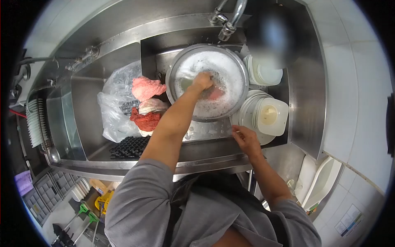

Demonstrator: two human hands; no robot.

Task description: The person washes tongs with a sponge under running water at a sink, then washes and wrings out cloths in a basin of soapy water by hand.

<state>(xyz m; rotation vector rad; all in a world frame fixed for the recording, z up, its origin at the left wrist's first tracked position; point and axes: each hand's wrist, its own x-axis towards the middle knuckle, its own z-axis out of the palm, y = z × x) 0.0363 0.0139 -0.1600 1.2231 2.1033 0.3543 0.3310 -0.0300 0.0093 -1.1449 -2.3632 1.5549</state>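
"What's biggest around the hands?"

"The steel sink (305, 103), spread beneath both. Next, the round metal basin (244, 78) full of suds (224, 68): the left hand (203, 80) is inside it, the right hand (248, 142) just outside its rim."

"Then?"

"A clear plastic bag (116, 91), well to the left hand's left. After that, white dishes: the nearer stack (280, 116) just beyond the right hand, the farther stack (269, 75) to the left hand's right, past the rim."

"Smaller?"

"A pink cloth (147, 88) and a red cloth (145, 121), both left of the left hand."

"And the grip?"

"The right fingers bend loosely around nothing visible. The left hand is curled in the foam; I can't tell whether it grips anything. Close beside it, the reddish patch (215, 94) is perhaps a submerged cloth."
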